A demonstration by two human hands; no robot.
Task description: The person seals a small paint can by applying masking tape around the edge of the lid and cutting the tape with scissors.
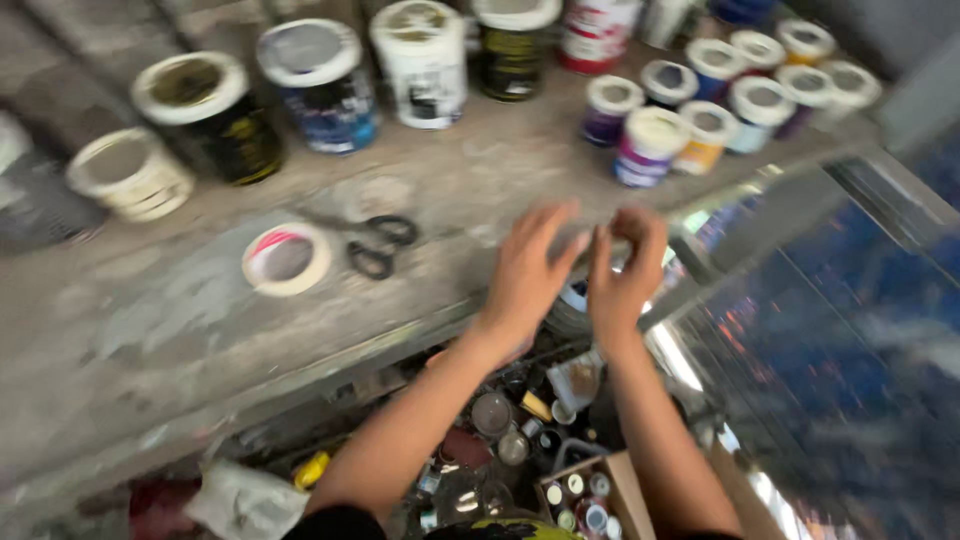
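a worn, paint-stained grey tabletop (150, 330) is spanning the view from 9 o'clock across to 2 o'clock. large paint cans with white lids (320, 85) are standing in a row along 11 to 12 o'clock, and a cluster of small white-lidded paint pots (720, 100) is sitting at 1 o'clock. the left hand (525, 275) and right hand (622, 270) are hovering close together at the centre, over the tabletop's near edge, fingers spread and blurred; whether they are pinching anything, i cannot tell. a roll of cream masking tape (287, 259) is lying flat at 9 o'clock of the left hand, and black-handled scissors (380, 243) are resting just beside the roll, between it and the hands.
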